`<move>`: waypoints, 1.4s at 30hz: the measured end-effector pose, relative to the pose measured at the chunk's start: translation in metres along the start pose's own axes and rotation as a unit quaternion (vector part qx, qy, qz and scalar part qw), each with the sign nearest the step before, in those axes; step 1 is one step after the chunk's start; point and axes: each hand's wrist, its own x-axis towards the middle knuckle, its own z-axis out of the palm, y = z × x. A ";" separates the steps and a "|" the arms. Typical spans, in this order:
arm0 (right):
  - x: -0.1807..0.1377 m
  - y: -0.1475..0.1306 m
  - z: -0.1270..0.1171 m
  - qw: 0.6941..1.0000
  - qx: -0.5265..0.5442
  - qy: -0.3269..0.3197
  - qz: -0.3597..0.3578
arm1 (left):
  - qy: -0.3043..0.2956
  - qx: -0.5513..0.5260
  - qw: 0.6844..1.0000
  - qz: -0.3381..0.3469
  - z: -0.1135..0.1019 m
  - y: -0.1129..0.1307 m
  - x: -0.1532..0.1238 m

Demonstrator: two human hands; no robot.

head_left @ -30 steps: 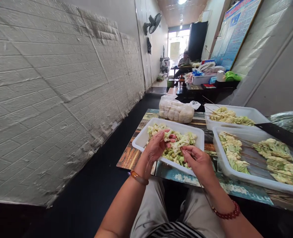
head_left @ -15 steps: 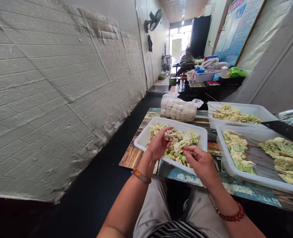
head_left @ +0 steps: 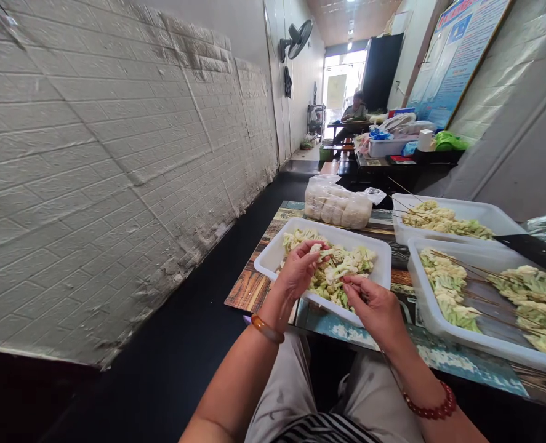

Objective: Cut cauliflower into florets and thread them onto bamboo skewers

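My left hand is closed on a small cauliflower floret, thumb and fingers pinching it above the near white tub. Close by on the right, my right hand pinches a thin skewer, whose tail runs back under the wrist. Pale cauliflower shows just past the right fingertips, and the skewer's front end is hard to make out against it. Loose cauliflower pieces fill the tub beneath both hands.
On the right, a white tub holds skewered cauliflower, with another such tub behind it. A plastic bag of round white items stands beyond the near tub. Farther back, a person sits at a table.
My left fingers have moved down and closed around a floret, drawing nearer the right hand. The right hand keeps its pinch. The whole view has shifted slightly.
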 end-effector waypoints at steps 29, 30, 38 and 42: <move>-0.001 -0.005 0.000 0.999 -0.043 0.013 -0.008 | 0.019 0.165 0.986 -0.020 0.008 -0.003 -0.004; -0.001 -0.005 0.000 0.999 -0.042 0.015 -0.009 | 0.025 0.160 0.986 -0.027 0.008 -0.003 -0.004; 0.000 -0.005 0.000 0.999 -0.039 0.004 -0.016 | 0.015 0.081 0.996 -0.032 0.005 0.000 -0.004; 0.000 0.000 -0.002 0.999 0.030 0.006 0.018 | 0.040 0.082 0.996 -0.012 0.006 -0.001 -0.003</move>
